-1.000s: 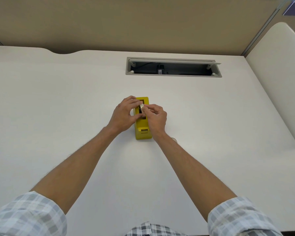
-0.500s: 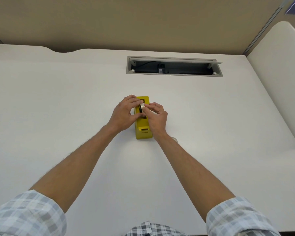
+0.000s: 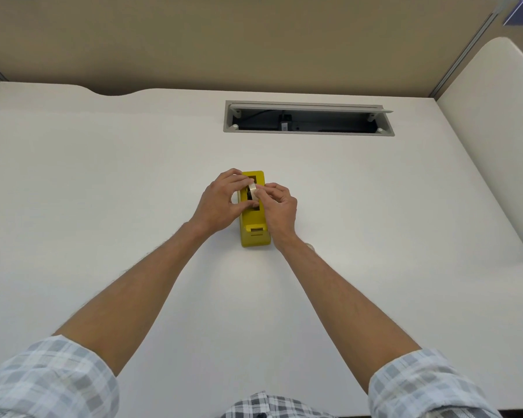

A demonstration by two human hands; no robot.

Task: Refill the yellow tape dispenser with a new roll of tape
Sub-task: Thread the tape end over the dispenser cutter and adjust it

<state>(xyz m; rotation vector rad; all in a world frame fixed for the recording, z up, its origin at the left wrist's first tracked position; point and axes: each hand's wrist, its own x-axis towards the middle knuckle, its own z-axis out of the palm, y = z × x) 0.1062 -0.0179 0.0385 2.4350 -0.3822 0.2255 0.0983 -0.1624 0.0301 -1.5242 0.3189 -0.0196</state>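
Observation:
The yellow tape dispenser [image 3: 255,227] lies lengthwise on the white desk [image 3: 103,182], cutter end towards me. A pale roll of tape [image 3: 252,190] sits upright in its open well, with a dark core partly showing. My left hand [image 3: 221,203] curls round the roll from the left, thumb against the dispenser's side. From the right, my right hand [image 3: 277,208] pinches the roll with fingertips. Both hands hide most of the roll and the well.
An open cable hatch [image 3: 308,122] is set into the desk behind the dispenser. A small pale object [image 3: 310,245] peeks out beside my right wrist. A beige partition [image 3: 254,40] runs along the back, and a white panel [image 3: 495,116] stands at right.
Both hands stay on the roll at the dispenser's well; the fingers have shifted only slightly. The dispenser has not moved.

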